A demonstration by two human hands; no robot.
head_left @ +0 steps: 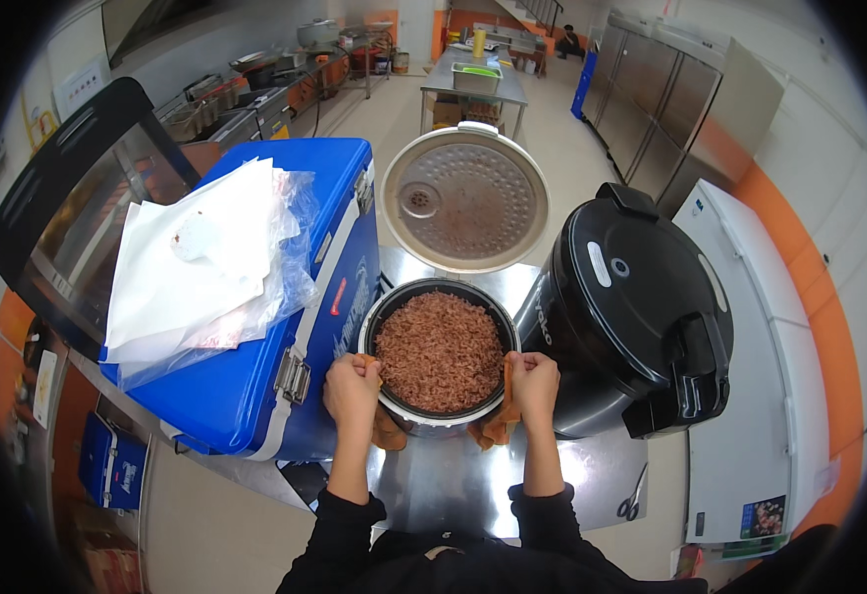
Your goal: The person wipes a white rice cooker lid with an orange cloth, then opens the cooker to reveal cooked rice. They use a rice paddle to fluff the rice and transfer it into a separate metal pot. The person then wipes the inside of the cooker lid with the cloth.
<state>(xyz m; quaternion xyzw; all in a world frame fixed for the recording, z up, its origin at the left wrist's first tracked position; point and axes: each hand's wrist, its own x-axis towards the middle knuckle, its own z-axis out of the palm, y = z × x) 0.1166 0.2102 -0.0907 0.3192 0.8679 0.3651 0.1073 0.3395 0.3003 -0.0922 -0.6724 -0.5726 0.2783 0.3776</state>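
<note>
Cooked reddish-brown rice (439,352) fills a dark-lined inner pot (508,315) seated in a rice cooker, whose round lid (470,200) stands raised behind it. At the pot's left rim my left hand (353,387) pinches a brown cloth (389,432). My right hand (533,384) grips another stretch of brown cloth (498,425) at the right rim. Both cloths hang down the cooker's front; I cannot tell whether they are one piece. The fingers hide the parts of the rim beneath them.
A blue cooler box (255,401) bearing white paper sheets and plastic (195,252) flanks the pot on the left. To the right stands a closed black rice container (626,297). Scissors (632,499) lie on the steel table (448,482). A person (570,43) is far back.
</note>
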